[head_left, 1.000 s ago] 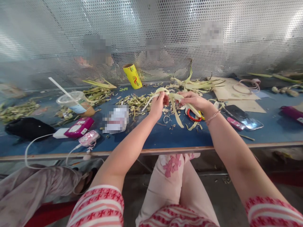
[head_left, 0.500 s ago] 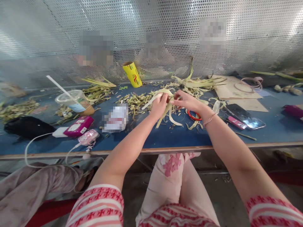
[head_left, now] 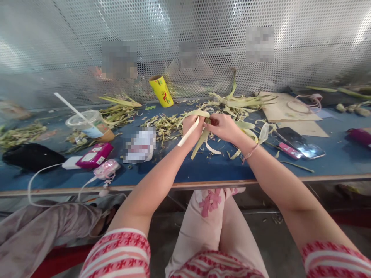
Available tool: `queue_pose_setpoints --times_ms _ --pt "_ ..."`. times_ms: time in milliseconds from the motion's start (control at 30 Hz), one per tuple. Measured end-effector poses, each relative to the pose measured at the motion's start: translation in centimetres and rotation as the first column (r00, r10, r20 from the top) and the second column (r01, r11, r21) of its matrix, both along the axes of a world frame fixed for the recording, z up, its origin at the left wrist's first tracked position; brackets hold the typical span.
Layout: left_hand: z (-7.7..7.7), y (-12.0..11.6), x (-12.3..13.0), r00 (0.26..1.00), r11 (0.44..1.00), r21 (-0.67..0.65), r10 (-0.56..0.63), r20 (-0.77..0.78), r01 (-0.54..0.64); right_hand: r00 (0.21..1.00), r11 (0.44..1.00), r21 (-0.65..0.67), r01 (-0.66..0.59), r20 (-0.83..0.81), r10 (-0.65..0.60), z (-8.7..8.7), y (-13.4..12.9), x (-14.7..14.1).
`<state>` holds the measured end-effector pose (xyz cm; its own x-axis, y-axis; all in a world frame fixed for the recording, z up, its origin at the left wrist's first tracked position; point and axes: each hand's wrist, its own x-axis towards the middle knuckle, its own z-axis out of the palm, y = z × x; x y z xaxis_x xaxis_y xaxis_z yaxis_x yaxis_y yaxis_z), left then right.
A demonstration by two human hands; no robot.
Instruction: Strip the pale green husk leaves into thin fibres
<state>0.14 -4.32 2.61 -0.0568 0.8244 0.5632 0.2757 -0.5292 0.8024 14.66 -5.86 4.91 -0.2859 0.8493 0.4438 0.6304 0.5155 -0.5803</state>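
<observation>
Over the blue table (head_left: 179, 173), my left hand (head_left: 193, 126) is closed around pale green leaf strips (head_left: 199, 146). One narrow whitish strip (head_left: 188, 133) lies across the back of that hand and wrist, and another end hangs below the fingers. My right hand (head_left: 224, 126) meets it from the right, its fingertips pinching the same strips; the exact grip is partly hidden by the fingers. Behind both hands lies a heap of leaf scraps (head_left: 166, 125), with long split leaves (head_left: 243, 101) at the back.
Left: an iced drink cup (head_left: 89, 127), black pouch (head_left: 33, 156), magenta box (head_left: 95, 154) and pink case (head_left: 106, 168) with a white cable. A yellow tube (head_left: 161, 91) stands near the perforated metal screen (head_left: 217, 42). Right: a phone (head_left: 301, 143) and cardboard (head_left: 290, 108). Another person's leg (head_left: 52, 227) shows lower left.
The whitish strip has swung down across my left hand and wrist. My right hand has shifted slightly left and down, closing on the strips. The red ring beneath my right wrist is now out of sight.
</observation>
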Motion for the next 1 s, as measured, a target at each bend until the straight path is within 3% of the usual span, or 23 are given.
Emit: queue_pose_setpoints --times_ms 233,400,567,667,733,800,867,933,1000 --pt "-0.6 0.4 0.0 0.990 0.992 -0.043 -0.116 0.084 0.120 0.998 0.993 -0.095 0.063 -0.024 -0.066 -0.2 0.4 0.3" --pt "-0.9 0.9 0.3 0.948 0.955 -0.173 -0.195 0.253 0.243 0.990 0.971 -0.237 0.005 -0.137 -0.039 -0.2 1.1 1.0" --pt "-1.2 1.8 0.5 0.885 0.897 -0.282 -0.203 0.420 0.340 0.953 0.824 -0.529 -0.205 -0.299 0.045 -0.3 1.6 1.8" --pt "-1.3 2.1 0.4 0.881 0.885 -0.321 -0.178 0.439 0.338 0.943 0.757 -0.590 -0.280 -0.317 0.102 -0.4 1.6 2.0" --pt "-1.3 2.2 0.2 0.890 0.880 -0.344 -0.165 0.425 0.327 0.944 0.748 -0.589 -0.305 -0.292 0.155 -0.3 1.6 2.1" --pt "-1.3 2.2 0.1 0.909 0.876 -0.371 -0.154 0.388 0.307 0.953 0.771 -0.563 -0.298 -0.221 0.207 -0.3 1.6 2.2" --pt "-1.1 1.9 0.1 0.933 0.878 -0.392 -0.146 0.330 0.276 0.969 0.846 -0.474 -0.245 -0.085 0.233 -0.2 1.7 2.2" --pt "-1.0 1.5 0.1 0.952 0.884 -0.399 -0.138 0.272 0.242 0.981 0.938 -0.306 -0.161 0.057 0.186 -0.2 1.6 2.1" --pt "-0.9 1.1 0.3 0.963 0.894 -0.392 -0.134 0.233 0.219 0.985 0.987 -0.132 -0.090 0.133 0.108 -0.5 1.4 1.8"
